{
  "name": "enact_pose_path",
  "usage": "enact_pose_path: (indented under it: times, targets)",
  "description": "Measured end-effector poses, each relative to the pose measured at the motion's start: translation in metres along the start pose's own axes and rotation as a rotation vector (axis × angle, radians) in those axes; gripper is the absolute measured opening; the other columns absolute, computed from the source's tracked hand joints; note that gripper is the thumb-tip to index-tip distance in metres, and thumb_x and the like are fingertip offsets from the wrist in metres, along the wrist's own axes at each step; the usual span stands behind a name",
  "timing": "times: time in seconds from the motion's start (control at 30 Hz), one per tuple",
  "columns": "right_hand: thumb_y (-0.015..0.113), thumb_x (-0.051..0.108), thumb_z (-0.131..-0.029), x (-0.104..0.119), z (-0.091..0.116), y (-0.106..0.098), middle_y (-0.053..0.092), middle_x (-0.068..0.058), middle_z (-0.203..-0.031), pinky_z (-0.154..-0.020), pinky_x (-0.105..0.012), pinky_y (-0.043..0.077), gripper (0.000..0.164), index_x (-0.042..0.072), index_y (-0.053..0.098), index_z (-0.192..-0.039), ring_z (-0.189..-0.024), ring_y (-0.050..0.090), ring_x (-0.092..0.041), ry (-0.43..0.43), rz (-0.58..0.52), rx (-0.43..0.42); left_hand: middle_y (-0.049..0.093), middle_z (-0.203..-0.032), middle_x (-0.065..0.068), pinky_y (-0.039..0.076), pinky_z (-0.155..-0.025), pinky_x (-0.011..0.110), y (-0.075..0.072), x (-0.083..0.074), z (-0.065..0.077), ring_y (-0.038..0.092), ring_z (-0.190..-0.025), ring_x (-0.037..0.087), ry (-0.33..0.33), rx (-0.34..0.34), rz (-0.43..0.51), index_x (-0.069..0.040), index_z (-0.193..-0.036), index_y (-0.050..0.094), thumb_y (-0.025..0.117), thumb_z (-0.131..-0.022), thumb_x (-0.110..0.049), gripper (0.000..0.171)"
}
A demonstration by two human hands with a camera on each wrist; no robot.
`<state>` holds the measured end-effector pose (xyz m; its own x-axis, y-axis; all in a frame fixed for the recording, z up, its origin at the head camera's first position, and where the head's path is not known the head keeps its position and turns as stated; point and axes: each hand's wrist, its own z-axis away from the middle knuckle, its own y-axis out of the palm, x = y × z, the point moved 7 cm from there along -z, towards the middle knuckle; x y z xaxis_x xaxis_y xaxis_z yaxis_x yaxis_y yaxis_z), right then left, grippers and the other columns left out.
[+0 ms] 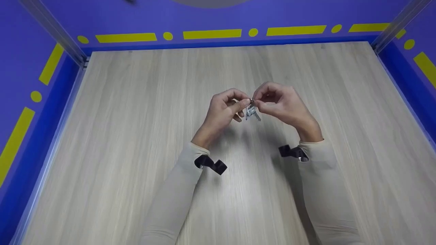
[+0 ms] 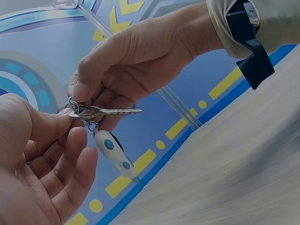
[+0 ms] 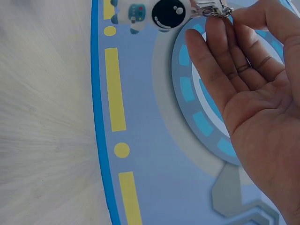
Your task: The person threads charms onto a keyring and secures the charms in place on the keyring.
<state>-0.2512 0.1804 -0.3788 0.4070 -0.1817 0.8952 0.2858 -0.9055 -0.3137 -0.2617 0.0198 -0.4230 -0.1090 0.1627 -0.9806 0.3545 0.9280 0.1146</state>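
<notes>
Above the middle of the table, my left hand (image 1: 221, 110) and right hand (image 1: 284, 103) meet at a small metal key ring (image 2: 72, 104). Each pinches at the ring between thumb and index finger; the fingertips partly hide it. A silver key (image 2: 110, 111) sticks out sideways from between the hands in the left wrist view. From a short chain below it hangs a white astronaut figure keychain (image 2: 111, 149) with blue spots. Its round black visor (image 3: 169, 13) shows at the top of the right wrist view. The other fingers of my right hand are loosely extended there.
A light wood-grain table (image 1: 136, 136) lies beneath both hands. Blue panels (image 1: 218, 20) with yellow marks stand along its back and sides, and metal posts (image 1: 54, 34) rise at the back corners. Black straps (image 1: 211, 163) circle both sleeves at the wrists.
</notes>
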Motion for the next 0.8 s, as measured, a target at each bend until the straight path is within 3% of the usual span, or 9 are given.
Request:
enact_pose_path:
  times: [0.23, 0.5, 0.8]
  targets:
    - [0.070, -0.010, -0.094, -0.002, 0.000, -0.001, 0.070, -0.012, -0.099, -0.082, -0.029, 0.058, 0.005, -0.009, 0.067, -0.099, -0.087, 0.069, -0.023, 0.031, 0.005, -0.016, 0.068, -0.092, 0.005, 0.055, -0.056, 0.025, 0.001, -0.003, 0.000, 0.062, -0.066, 0.012, 0.009, 0.007, -0.010, 0.000, -0.103, 0.072, 0.070, -0.102, -0.003, 0.003]
    - [0.073, -0.005, -0.097, -0.005, 0.000, -0.001, 0.072, -0.012, -0.107, -0.083, -0.029, 0.059, 0.013, -0.009, 0.068, -0.108, -0.097, 0.073, -0.025, 0.071, 0.004, -0.006, 0.070, -0.097, 0.009, 0.057, -0.061, 0.027, 0.000, -0.015, 0.001, 0.068, -0.072, 0.015, 0.070, 0.042, -0.094, 0.005, -0.110, 0.067, 0.067, -0.105, -0.006, 0.011]
    - [0.075, -0.001, -0.098, -0.008, 0.000, -0.001, 0.071, -0.010, -0.113, -0.087, -0.030, 0.058, 0.023, -0.005, 0.068, -0.119, -0.105, 0.071, -0.026, 0.079, 0.042, 0.018, 0.073, -0.098, 0.007, 0.059, -0.067, 0.032, -0.001, -0.019, 0.003, 0.072, -0.082, 0.021, 0.102, 0.072, -0.127, -0.001, -0.110, 0.066, 0.065, -0.107, -0.008, 0.008]
